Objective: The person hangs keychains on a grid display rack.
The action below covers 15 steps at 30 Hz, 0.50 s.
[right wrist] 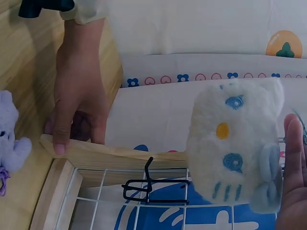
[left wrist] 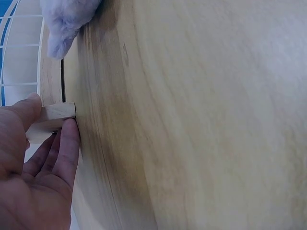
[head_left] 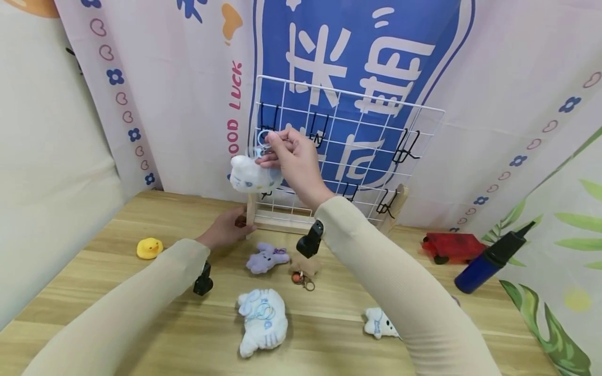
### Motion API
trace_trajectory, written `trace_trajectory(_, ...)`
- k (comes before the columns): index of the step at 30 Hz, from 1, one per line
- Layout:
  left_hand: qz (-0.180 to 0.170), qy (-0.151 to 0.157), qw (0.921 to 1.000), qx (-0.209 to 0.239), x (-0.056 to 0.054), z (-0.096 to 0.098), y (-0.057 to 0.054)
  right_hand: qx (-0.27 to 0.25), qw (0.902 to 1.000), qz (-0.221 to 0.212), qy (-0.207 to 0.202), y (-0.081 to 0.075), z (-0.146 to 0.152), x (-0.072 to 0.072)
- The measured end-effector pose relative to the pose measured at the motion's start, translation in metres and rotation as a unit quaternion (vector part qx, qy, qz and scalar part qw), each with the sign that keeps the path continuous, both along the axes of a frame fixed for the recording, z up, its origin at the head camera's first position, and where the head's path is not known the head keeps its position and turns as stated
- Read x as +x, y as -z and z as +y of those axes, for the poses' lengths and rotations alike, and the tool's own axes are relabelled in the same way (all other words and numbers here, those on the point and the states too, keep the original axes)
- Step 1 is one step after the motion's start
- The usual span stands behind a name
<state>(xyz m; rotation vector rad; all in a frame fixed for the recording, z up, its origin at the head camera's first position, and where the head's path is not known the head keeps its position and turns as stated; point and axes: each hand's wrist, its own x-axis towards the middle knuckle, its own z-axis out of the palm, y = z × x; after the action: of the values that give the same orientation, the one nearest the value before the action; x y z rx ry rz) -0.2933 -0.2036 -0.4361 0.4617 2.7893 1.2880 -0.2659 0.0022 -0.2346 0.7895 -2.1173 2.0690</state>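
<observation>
My right hand [head_left: 301, 164] pinches the light-blue ring [head_left: 264, 137] of a white plush cat-head keychain [head_left: 250, 176]. The plush hangs below the fingertips, in front of the upper left of a white wire grid rack [head_left: 350, 93] near a black hook [head_left: 269, 116]. In the right wrist view the plush head [right wrist: 235, 139] shows blue eyes, a yellow nose and a blue bow. Low at the rack's left side, my left hand [head_left: 224, 228] grips its wooden stand. The left wrist view shows thumb and fingers on either side of the wooden foot [left wrist: 60, 111].
Before the rack lie a purple plush [head_left: 264, 259], a brown plush [head_left: 305, 265] and a larger white-and-blue plush [head_left: 263, 324]. A yellow duck [head_left: 149, 248] sits left. At right are a small white plush [head_left: 379, 322], a red toy car [head_left: 453, 247] and a blue bottle [head_left: 486, 266].
</observation>
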Motion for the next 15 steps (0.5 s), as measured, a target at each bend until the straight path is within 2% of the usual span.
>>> trace_trajectory(9, -0.025, -0.013, 0.9996, -0.006, 0.001, 0.002, -0.001, 0.005, 0.9998, -0.008, 0.018, -0.005, -0.008, -0.005)
trace_trajectory(15, -0.022, -0.010, 0.9996, -0.010, 0.002, 0.002, -0.004, 0.013, 0.9982, -0.048, 0.034, -0.004, -0.012, -0.011)
